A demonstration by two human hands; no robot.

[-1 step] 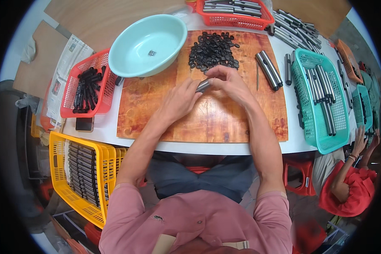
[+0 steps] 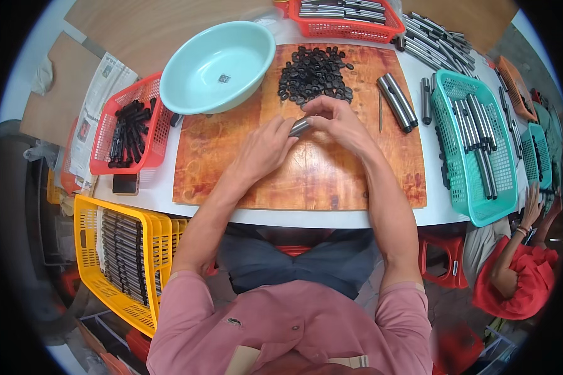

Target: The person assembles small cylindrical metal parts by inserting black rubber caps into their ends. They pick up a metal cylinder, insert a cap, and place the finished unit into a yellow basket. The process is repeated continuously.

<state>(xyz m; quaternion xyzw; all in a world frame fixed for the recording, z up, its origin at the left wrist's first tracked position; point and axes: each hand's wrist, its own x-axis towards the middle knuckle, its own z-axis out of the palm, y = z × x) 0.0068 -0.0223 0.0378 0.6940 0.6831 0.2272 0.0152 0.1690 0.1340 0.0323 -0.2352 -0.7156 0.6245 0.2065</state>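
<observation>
Over the middle of the stained wooden board (image 2: 231, 194), my left hand (image 2: 264, 149) and my right hand (image 2: 341, 128) meet on one short metal tube (image 2: 299, 127). The left fingers wrap round its near part, while the right thumb and fingers pinch the far end. Most of the tube is hidden by my fingers. Just beyond my fingertips lies a heap of small black oval caps (image 2: 313, 74). To the right on the board, two silver tubes with black ends (image 2: 397, 102) lie side by side, next to a thin rod (image 2: 380, 111).
At left are a pale turquoise basin (image 2: 194, 56), a red basket (image 2: 100, 153) of black parts, a phone (image 2: 126, 184) and a yellow crate (image 2: 84, 234) of tubes. A green basket (image 2: 460, 203) of tubes stands right, near a co-worker's red sleeve (image 2: 522, 281). Another red basket (image 2: 350, 29) stands behind.
</observation>
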